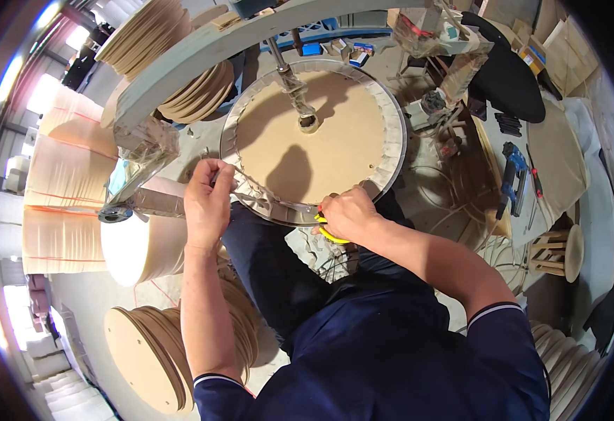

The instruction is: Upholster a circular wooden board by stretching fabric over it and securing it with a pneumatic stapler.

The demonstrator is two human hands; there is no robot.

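Observation:
In front of me lies a round tan board (349, 158) with pale gathered fabric (388, 130) folded over its edge all the way round. My left hand (209, 200) is closed at the board's near left rim, pinching a thin strip of the fabric (249, 184). My right hand (352, 215) grips scissors with yellow handles (333, 238) at the near rim. Their blades (298, 208) point left along the fabric edge, toward my left hand. How far the blades are apart is too small to tell.
A metal rod (277, 55) from a curved grey frame (180, 59) meets the board's middle. Stacked round boards (145, 358) stand at lower left, large wrapped rolls (65, 238) at left. On the right surface lie a blue staple gun (511, 175) and a red-handled screwdriver (536, 184).

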